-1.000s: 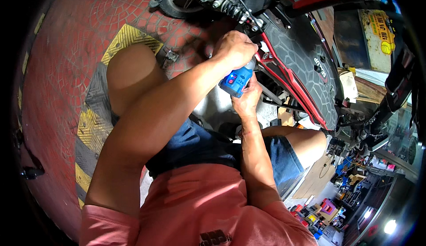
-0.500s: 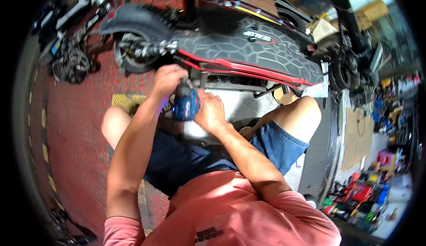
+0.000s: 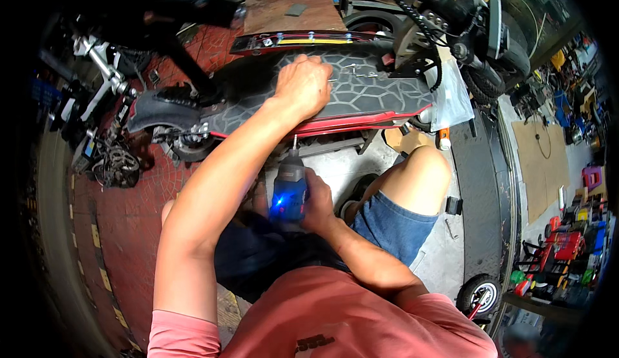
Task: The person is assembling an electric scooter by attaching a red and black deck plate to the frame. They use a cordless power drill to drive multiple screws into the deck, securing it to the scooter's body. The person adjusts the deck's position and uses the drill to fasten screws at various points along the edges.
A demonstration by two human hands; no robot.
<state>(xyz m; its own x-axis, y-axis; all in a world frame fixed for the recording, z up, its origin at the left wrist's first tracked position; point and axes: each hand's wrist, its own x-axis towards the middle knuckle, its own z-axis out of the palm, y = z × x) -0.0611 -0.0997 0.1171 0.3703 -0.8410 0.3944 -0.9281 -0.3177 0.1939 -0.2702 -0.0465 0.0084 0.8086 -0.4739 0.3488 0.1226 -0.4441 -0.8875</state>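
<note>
Salmon-pink short-sleeved T-shirt [image 3: 380, 313], dark blocky print [image 3: 316, 344] at near front; sleeves [image 3: 185, 335] ending above elbows [image 3: 192, 251]. Blue denim shorts [image 3: 401, 224], darker toward left, hemmed above right knee [image 3: 427, 172].

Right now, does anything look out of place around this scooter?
Yes: a small bent tool lies loose on the floor, right of your right leg. It looks stray, apart from the clutter farther right. The scooter shows no clear damage.

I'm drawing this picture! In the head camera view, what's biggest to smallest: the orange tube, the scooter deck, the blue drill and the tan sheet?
Scooter deck, largest by far
Tan sheet, at the right
Blue drill, smaller than the sheet
Orange tube, tiny here
</note>
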